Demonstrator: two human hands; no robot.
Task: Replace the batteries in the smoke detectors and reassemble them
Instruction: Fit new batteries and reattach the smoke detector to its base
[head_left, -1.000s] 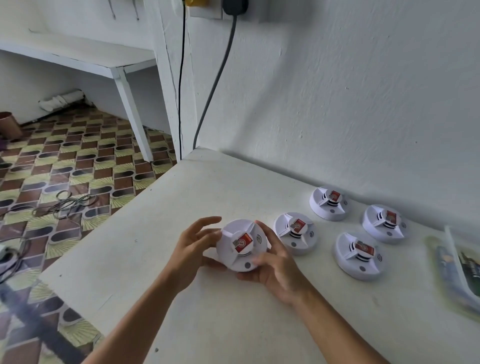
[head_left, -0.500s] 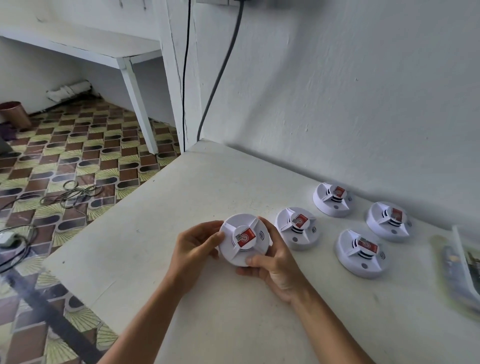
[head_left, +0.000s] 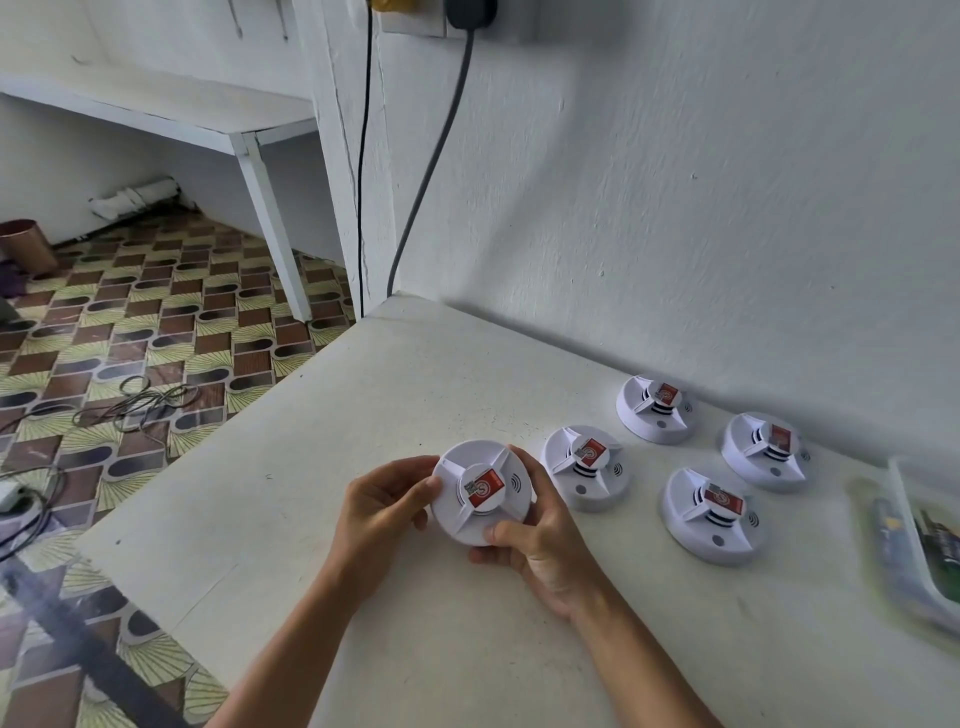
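A round white smoke detector (head_left: 480, 493) with a red sticker on its centre cap is held just above the white table (head_left: 363, 415), face up. My left hand (head_left: 382, 509) grips its left rim with fingers curled. My right hand (head_left: 540, 540) clasps its right and near rim, thumb on the front edge. Several more identical detectors rest on the table to the right: one right beside the held one (head_left: 584, 467), one nearer (head_left: 711, 514), and two by the wall (head_left: 655, 408) (head_left: 763, 449).
A clear plastic packet with a white tray (head_left: 914, 540) lies at the table's right edge. A grey cable (head_left: 431, 156) hangs down the wall behind the table's far corner. The table's left edge drops to a patterned floor with loose wires (head_left: 130, 400).
My left fingers, spread beside the detector a second ago, have closed onto its rim. The detector has turned a little between both hands.
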